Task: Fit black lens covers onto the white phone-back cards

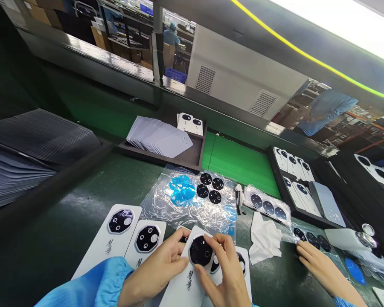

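My left hand [156, 268] grips the left edge of a white phone back cover [184, 290] held just above the dark green table. My right hand [225, 273] pinches the round black camera piece [201, 251] sitting at the cover's top, thumb below and fingers on its right rim. Two more white covers [115, 238] with black camera pieces lie flat to the left, and another is partly hidden under my right hand. Behind them a crinkled plastic bag [166, 200] carries loose black camera pieces [210, 189] and blue film [181, 189].
A dark tray [192, 157] with fanned white covers stands at the back. A second tray [277, 179] of covers is at the right. A white cloth [264, 238], a bagged strip of camera pieces [269, 207] and a co-worker's hand [320, 266] lie to my right. Grey stacks [25, 149] fill the left.
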Demonstrator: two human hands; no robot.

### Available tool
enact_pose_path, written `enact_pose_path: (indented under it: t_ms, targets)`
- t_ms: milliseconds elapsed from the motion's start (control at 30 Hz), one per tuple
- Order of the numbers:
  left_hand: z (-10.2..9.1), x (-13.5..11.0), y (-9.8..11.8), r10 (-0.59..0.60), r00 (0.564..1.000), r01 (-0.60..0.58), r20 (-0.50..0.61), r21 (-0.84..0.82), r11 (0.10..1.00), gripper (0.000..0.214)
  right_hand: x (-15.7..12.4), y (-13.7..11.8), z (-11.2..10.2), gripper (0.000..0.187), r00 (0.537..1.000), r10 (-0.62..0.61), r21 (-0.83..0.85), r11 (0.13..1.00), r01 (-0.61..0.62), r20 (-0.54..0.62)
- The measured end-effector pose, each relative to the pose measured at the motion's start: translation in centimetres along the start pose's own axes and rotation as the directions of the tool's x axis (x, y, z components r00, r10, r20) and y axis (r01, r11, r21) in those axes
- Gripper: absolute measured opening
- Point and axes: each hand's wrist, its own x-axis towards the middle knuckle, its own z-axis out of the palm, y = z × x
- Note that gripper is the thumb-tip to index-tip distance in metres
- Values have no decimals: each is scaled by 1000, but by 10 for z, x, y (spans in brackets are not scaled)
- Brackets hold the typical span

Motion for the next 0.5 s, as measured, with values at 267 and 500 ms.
enact_pose_path:
  t_ms: [267, 500]
  targets:
    - [2, -1, 1, 8, 1000, -8, -3, -17, 1000, 54, 0, 0, -1, 38, 1000, 21, 18, 1000, -21, 21]
    - [0, 0, -1, 9, 1000, -9, -2, -20, 1000, 54, -1, 0, 2, 38, 999, 32, 13, 999, -32, 7]
